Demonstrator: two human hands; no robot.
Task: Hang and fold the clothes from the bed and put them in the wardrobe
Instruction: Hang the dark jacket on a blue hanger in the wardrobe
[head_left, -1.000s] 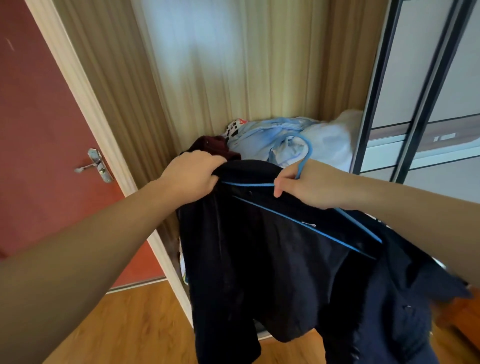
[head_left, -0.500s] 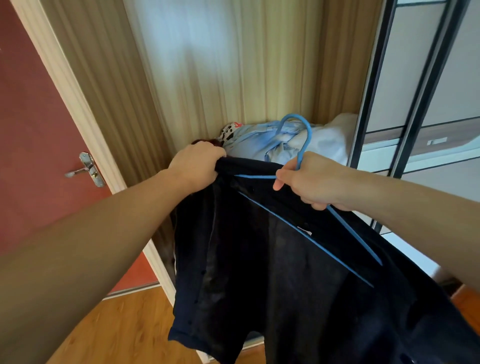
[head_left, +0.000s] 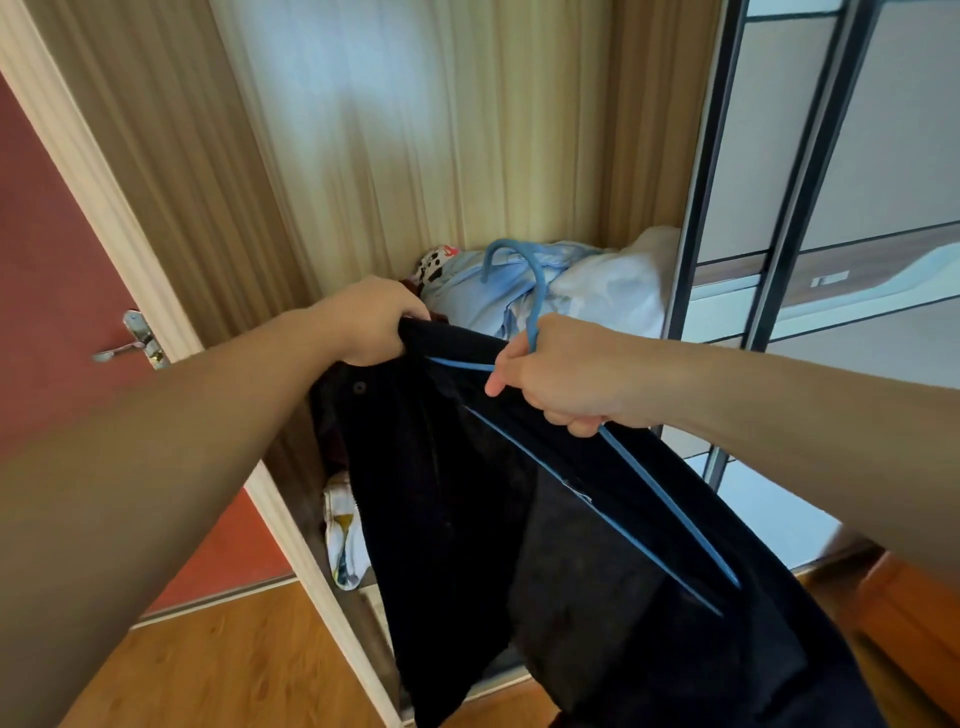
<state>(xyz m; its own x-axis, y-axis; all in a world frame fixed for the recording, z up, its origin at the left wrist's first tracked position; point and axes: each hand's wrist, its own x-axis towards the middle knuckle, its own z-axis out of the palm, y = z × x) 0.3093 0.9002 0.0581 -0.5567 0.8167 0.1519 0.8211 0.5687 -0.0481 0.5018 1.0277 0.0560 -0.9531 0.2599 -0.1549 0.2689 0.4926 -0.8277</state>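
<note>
Garment half-hung: left hand grips dark garment at 10 o'clock, right hand clasps blue hanger; wardrobe hanging remains.

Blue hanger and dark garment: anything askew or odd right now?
Yes. The blue hanger tilts steeply, its far arm sloping down to the right inside the dark garment. The left hand grips the fabric's edge; the right hand holds the hanger's neck.

Both arms are bare all the way up to the edge of the shot, no sleeves showing anywhere. The left hand and right hand have no rings, watch or bracelets on them. Nails look short and plain.
</note>
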